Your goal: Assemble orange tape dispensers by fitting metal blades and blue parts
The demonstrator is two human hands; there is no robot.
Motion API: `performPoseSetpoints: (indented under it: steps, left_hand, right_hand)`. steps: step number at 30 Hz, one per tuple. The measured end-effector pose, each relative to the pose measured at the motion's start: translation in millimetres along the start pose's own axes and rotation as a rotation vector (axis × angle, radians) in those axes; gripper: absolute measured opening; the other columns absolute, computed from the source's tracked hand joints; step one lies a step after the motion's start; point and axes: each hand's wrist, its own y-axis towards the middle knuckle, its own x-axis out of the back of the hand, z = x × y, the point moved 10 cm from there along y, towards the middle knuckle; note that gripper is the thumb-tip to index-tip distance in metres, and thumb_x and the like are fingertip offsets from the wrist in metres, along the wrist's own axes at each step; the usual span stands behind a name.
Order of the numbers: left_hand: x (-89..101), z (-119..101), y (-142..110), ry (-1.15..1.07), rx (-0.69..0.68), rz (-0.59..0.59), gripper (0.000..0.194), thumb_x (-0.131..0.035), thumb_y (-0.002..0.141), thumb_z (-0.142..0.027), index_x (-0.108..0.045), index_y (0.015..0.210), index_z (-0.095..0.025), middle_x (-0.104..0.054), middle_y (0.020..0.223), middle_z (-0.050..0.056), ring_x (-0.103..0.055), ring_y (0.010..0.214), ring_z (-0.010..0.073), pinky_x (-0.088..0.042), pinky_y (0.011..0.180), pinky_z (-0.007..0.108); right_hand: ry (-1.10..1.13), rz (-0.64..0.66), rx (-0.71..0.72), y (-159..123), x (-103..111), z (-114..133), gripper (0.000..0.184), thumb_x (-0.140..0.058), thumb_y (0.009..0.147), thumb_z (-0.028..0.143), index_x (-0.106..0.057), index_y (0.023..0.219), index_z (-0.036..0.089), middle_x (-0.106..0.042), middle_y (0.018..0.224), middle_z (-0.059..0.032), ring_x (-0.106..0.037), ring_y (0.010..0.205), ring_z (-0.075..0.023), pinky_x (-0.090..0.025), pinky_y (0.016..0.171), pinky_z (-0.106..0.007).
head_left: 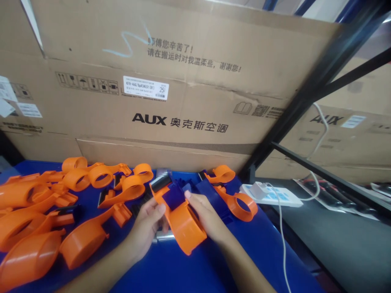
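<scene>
My left grip (149, 223) and right grip (204, 209) holding one orange tape dispenser (187, 230), room toward me over the blue surface (171, 270), carton (189, 101) behind its far edge, more dispensers (85, 237) crowding left

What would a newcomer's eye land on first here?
Bright orange ring-shaped pieces crowd the left side of the blue tabletop. At the centre, the left hand and right hand hold a similar orange piece with a dark-blue part on it. Behind, a big cardboard box with black AUX lettering fills most of the upper view.
</scene>
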Motion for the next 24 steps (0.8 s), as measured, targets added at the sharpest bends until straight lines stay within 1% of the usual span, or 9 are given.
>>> performPoseSetpoints:
  steps: [3,5,7,11,15,17,19,21,24]
  left_hand:
    - [10.3,-1,4,0.014,-0.025,-0.086,0.03,-0.077,0.086,-0.048,-0.066,0.086,-0.019,-0.058,0.063,-0.004,-0.048,0.047,0.0077,-0.041,0.046,0.02]
    - [16.2,-2,5,0.03,-0.022,-0.14,0.033,-0.076,0.086,-0.05,-0.063,0.087,-0.02,-0.057,0.063,-0.005,-0.048,0.048,0.0071,-0.04,0.046,0.019]
    - [20.0,-4,6,0.06,-0.018,-0.178,0.034,-0.077,0.085,-0.051,-0.061,0.089,-0.02,-0.057,0.065,-0.005,-0.049,0.049,0.007,-0.04,0.047,0.019]
    - [20.3,-5,8,0.143,-0.008,-0.184,0.037,-0.075,0.085,-0.053,-0.059,0.089,-0.021,-0.057,0.064,-0.005,-0.051,0.049,0.008,-0.04,0.047,0.02]
    - [8.8,-2,9,0.299,0.033,-0.101,0.05,-0.055,0.091,-0.068,-0.061,0.095,-0.019,-0.065,0.07,0.002,-0.057,0.051,0.0133,-0.041,0.047,0.025]
    - [-4.0,-8,5,0.502,0.004,-0.003,0.055,-0.051,0.093,-0.067,-0.063,0.118,-0.018,-0.071,0.082,0.007,-0.065,0.063,0.0187,-0.049,0.055,0.03]
    - [-16.1,-25,-5,0.857,-0.091,0.083,0.057,-0.062,0.092,-0.056,-0.056,0.14,-0.025,-0.074,0.103,0.009,-0.07,0.088,0.0245,-0.055,0.078,0.038]
    - [-19.6,-56,-20,1.291,-0.251,0.069,0.057,-0.067,0.089,-0.051,-0.057,0.142,-0.031,-0.073,0.116,0.008,-0.067,0.108,0.0304,-0.05,0.096,0.048]
    - [-4.3,-105,-46,1.793,-0.425,-0.061,0.046,-0.061,0.092,-0.053,-0.067,0.13,-0.028,-0.072,0.124,0.011,-0.064,0.116,0.037,-0.046,0.1,0.054]
  right_hand:
    - [0.02,-0.019,0.083,2,4,9,0.054,-0.047,0.098,0.068,-0.069,0.1,0.019,-0.072,0.093,-0.0073,-0.068,0.086,-0.0241,-0.054,0.08,-0.035]
    - [0.028,0.002,0.153,1,2,20,0.053,-0.048,0.099,0.065,-0.065,0.124,0.022,-0.072,0.116,-0.0096,-0.067,0.107,-0.0271,-0.051,0.095,-0.039]
    - [0.013,0.032,0.189,-2,-3,29,0.053,-0.055,0.097,0.061,-0.06,0.135,0.025,-0.067,0.13,-0.0095,-0.062,0.121,-0.0282,-0.048,0.103,-0.04]
    - [-0.016,-0.003,0.164,-4,-4,31,0.041,-0.069,0.093,0.049,-0.066,0.126,0.024,-0.068,0.127,-0.0068,-0.062,0.12,-0.0269,-0.047,0.103,-0.037]
    - [0.122,-0.137,0.1,1,8,17,0.038,-0.069,0.092,0.051,-0.07,0.116,0.021,-0.073,0.114,-0.0054,-0.067,0.105,-0.0248,-0.05,0.095,-0.035]
    - [0.224,-0.235,0.078,2,18,9,0.043,-0.066,0.092,0.057,-0.071,0.113,0.02,-0.074,0.108,-0.0058,-0.067,0.1,-0.0249,-0.052,0.087,-0.033]
    - [0.307,-0.305,0.051,3,27,3,0.05,-0.062,0.092,0.062,-0.071,0.115,0.019,-0.074,0.101,-0.0066,-0.068,0.093,-0.0253,-0.053,0.075,-0.031]
    - [0.349,-0.322,0.032,4,31,1,0.054,-0.061,0.091,0.064,-0.07,0.118,0.018,-0.074,0.097,-0.0071,-0.067,0.087,-0.0251,-0.051,0.067,-0.03]
    - [0.32,-0.244,0.06,4,27,8,0.048,-0.063,0.092,0.061,-0.071,0.114,0.019,-0.072,0.097,-0.0055,-0.066,0.088,-0.0235,-0.051,0.074,-0.03]
